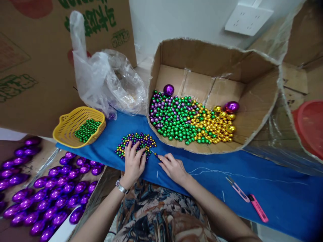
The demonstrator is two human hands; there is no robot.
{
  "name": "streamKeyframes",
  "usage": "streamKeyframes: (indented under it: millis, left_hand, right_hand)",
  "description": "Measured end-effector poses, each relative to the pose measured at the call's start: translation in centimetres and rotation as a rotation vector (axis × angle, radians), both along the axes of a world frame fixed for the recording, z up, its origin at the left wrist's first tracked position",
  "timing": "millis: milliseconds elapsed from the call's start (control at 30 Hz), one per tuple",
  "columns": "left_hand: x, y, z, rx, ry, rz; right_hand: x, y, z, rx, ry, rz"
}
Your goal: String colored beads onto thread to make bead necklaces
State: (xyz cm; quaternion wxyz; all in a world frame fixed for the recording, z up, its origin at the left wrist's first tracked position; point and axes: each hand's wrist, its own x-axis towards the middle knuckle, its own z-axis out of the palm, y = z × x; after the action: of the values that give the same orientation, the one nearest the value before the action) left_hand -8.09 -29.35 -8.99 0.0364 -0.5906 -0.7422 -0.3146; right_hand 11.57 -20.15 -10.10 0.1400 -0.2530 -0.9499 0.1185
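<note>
The thin needle (152, 152), with a few beads (155, 155) on it, slanted far and left from the right hand (173, 168), which pinched its near end; its tip pointed at the right side of the bead pile (141, 137). The left hand (133, 159) lay over the pile's near side, hiding some of it (whether its fingers grasped a bead, I couldn't tell). Thread (227, 172) trailed rightward; any join to the needle was hidden.

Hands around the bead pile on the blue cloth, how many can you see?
2. The left hand is over the mixed bead pile; the right hand is beside the pile, holding a needle with beads on it. No other hand shows.
</note>
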Motion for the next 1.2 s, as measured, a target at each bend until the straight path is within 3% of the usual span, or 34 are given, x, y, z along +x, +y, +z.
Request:
streamKeyframes:
  millis: [300,1200]
  left_hand:
    - [0.8,-0.5,0.0,-0.045,0.04,-0.061]
    - [1.1,-1.0,-0.4,-0.117,0.077,-0.055]
  right_hand:
    - [0.4,-0.3,0.2,-0.018,0.001,0.015]
    - [-0.6,-0.6,0.3,-0.018,-0.077,0.054]
